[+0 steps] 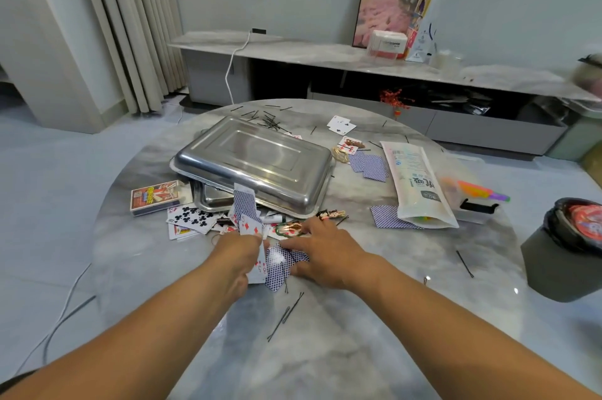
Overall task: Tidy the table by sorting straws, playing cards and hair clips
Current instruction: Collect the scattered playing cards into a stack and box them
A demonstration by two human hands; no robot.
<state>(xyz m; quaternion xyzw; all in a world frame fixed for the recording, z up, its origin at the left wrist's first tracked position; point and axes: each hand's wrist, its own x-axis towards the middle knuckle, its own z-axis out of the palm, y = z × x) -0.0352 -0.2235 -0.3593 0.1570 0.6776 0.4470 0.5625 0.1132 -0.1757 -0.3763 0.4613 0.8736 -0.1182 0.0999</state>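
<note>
We cannot read most card faces; the pile under the hands overlaps and the left hand (236, 258) hides its own fingertips. A lower metal tray (211, 199) shows only as a sliver beneath the upturned steel tray (257, 160), which is smooth, rectangular, round-cornered and mirror-bright. The right edge of the view cuts off a dark round container (566, 246).

The table (325, 350) is round, glossy grey marble. Black hairpins (286, 315) lie thin and wiry near the arms; more are scattered at the far rim (267, 121).

Left hand grasps a fan of playing cards (249, 223), a five of diamonds facing up, blue-patterned backs behind it. Right hand (322, 253) lies flat, fingers relaxed and spread, pressing blue-backed cards (283, 264) on the table between the two hands. More cards lie face up just left of the hands (192, 219), beside a red card box (156, 197). Decorated hair clips (330, 214) sit just beyond the right fingertips.

To the right, a frosted plastic pouch (417, 184) lies over blue-backed cards (386, 217); bright straws (482, 192) show beside it, partly blurred behind clear plastic.
</note>
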